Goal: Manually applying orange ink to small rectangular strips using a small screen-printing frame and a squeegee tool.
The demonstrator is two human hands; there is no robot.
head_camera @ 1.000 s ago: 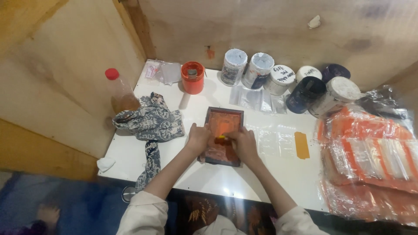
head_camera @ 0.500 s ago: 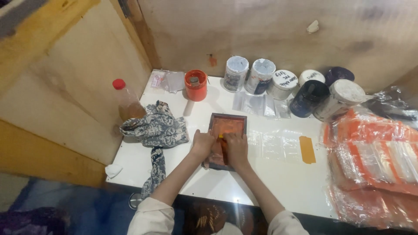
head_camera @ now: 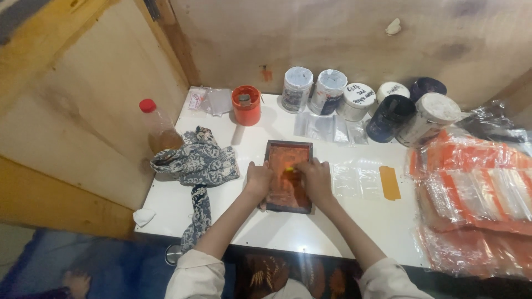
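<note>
A small dark-framed printing screen (head_camera: 287,176), stained orange, lies flat near the middle of the white table (head_camera: 343,227). The left hand (head_camera: 258,180) rests on the frame's left edge, fingers curled over it, steadying it. The right hand (head_camera: 315,178) is closed around a small yellow-tipped tool (head_camera: 289,170) pressed onto the mesh. A patterned cloth (head_camera: 197,163) lies just left of the frame, beside a red-capped bottle (head_camera: 159,126). An orange cup (head_camera: 246,104) and a row of lidded jars (head_camera: 354,99) stand along the wall; stacked orange-and-clear packets (head_camera: 476,194) sit at the right.
</note>
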